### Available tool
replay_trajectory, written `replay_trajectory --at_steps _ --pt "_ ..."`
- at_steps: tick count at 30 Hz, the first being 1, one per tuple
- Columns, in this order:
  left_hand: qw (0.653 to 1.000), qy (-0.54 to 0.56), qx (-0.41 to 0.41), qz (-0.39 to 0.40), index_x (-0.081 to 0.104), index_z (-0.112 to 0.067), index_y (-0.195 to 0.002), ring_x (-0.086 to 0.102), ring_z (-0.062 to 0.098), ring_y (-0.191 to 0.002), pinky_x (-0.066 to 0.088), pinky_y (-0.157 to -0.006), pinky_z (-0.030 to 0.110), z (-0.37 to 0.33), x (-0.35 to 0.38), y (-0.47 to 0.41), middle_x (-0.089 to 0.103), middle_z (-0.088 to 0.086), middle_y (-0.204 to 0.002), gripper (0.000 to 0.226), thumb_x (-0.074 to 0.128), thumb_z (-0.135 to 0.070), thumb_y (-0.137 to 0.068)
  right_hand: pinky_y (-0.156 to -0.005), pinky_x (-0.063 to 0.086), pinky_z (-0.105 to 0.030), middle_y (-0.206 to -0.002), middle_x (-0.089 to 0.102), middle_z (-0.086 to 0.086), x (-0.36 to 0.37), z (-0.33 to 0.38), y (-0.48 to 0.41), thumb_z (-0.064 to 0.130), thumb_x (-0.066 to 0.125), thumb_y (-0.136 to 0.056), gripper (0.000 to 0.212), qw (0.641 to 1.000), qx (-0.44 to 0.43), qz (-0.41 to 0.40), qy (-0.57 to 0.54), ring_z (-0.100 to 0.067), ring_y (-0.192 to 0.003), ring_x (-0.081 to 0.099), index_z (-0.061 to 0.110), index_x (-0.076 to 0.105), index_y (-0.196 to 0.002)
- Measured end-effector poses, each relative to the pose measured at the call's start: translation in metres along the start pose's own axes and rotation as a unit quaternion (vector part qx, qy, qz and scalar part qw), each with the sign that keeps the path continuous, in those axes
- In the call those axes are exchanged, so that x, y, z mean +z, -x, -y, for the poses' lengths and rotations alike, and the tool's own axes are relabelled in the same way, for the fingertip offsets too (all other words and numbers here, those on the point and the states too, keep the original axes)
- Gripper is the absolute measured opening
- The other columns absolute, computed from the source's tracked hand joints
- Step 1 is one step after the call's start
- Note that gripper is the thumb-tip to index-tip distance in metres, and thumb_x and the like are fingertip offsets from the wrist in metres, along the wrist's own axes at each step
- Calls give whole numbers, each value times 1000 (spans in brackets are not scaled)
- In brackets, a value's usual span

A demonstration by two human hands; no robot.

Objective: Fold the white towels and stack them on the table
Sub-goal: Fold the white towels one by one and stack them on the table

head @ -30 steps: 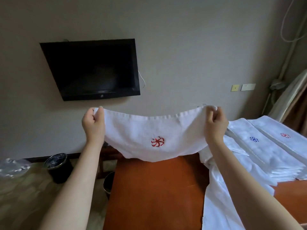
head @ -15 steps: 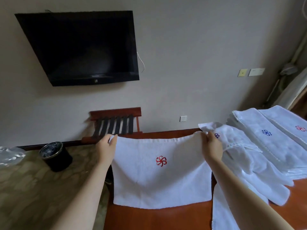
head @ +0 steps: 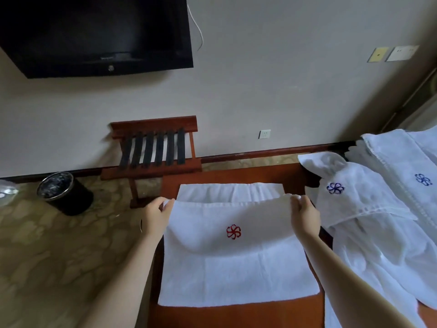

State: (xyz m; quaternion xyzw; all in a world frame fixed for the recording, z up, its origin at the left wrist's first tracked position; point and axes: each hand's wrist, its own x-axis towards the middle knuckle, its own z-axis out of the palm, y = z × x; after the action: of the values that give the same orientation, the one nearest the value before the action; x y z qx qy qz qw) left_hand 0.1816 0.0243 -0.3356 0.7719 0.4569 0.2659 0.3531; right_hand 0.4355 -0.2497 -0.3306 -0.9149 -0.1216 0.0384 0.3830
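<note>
Off to the left, a dark bin stands on the patterned floor, with a wooden luggage rack against the wall beyond it. Next comes the left hand, thumb and fingers pinching the far left corner of the towel. The towel is spread on the brown table. Its near part lies flat, while the layer with the red emblem is held slightly raised and sags between the hands. A strip of the towel shows flat on the table past the held edge, so this looks like a fold being laid over and lined up. The right hand pinches the far right corner in the same way.

Terry cloth like this should be light, soft and limp. It will droop wherever it is unsupported and will not slip from a pinch, so the corners are the sensible place to hold it, kept taut enough that the edge stays straight. Pressing flat with the palms would likely set the crease.

Just beside the right hand, loose towels with a blue emblem lie crumpled and unfolded. Farther right, a stack of folded ones sits at the table's far corner, so much of the work seems to remain
</note>
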Motion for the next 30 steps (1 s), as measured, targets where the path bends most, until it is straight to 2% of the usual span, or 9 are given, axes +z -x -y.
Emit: replay_trajectory --at_steps 4,10,15,19,20,21,23,25,30 --pt "1000 -6 -3 -26 65 -4 -80 56 25 -67 44 -60 33 -7 8 -38 60 7 -67 21 61 -21 -92 -60 41 -36 -78 59 -9 6 5 -37 32 38 -100 29 1000 -10 -9 -4 -28 -71 51 10 56 -93" --pt "999 -3 -34 -36 59 -9 -74 49 16 -58 37 -54 24 -17 47 -94 50 -3 -59 22 60 -21 -92 -59 36 -34 -76 54 -6 38 14 -94 33 35 -100 30 1000 20 -5 3 -27 -70 48 11 53 -92" --pt "989 -56 -133 38 63 -2 -76 56 34 -72 41 -63 36 21 93 -101 61 14 -70 22 60 -18 -90 -61 33 -33 -76 51 -7 81 -24 -108 33 35 -98 25 988 118 71 70 -29 -71 47 13 46 -87" --pt "959 -121 -239 94 59 -8 -82 59 35 -86 49 -77 43 30 114 -104 62 15 -88 17 55 -22 -90 -63 36 -34 -77 52 -8 98 -46 -116 28 37 -95 20 980 141 108 91 -30 -73 48 13 45 -84" --pt "955 -115 -256 100 56 -8 -78 58 35 -84 50 -77 43 31 116 -105 62 17 -87 19 55 -24 -87 -62 35 -34 -75 52 -7 100 -48 -117 28 37 -94 20 980 136 109 95 -30 -72 48 13 44 -82" --pt "961 -94 -244 92 50 -8 -69 56 34 -76 48 -69 40 31 115 -105 60 18 -81 24 56 -27 -83 -61 35 -34 -72 51 -6 101 -47 -118 28 37 -94 21 982 128 103 95 -30 -71 48 14 44 -80" --pt "980 -63 -178 58 37 -11 -58 40 28 -61 30 -54 34 34 116 -106 47 11 -61 35 54 -29 -82 -59 34 -34 -66 47 -4 104 -47 -122 31 38 -95 25 987 113 74 86 -30 -67 47 14 42 -76" --pt "986 -54 -153 24 30 -15 -56 32 24 -60 22 -54 35 39 118 -109 34 3 -56 42 56 -18 -89 -59 34 -34 -65 47 -3 106 -44 -128 32 39 -95 27 990 103 58 81 -30 -66 46 12 45 -78" --pt "980 -87 -176 27 35 -8 -58 33 24 -58 23 -52 33 51 128 -126 36 6 -56 39 58 -18 -87 -55 35 -32 -67 54 -7 113 -47 -140 30 45 -90 28 982 134 96 91 -32 -68 52 9 45 -71"
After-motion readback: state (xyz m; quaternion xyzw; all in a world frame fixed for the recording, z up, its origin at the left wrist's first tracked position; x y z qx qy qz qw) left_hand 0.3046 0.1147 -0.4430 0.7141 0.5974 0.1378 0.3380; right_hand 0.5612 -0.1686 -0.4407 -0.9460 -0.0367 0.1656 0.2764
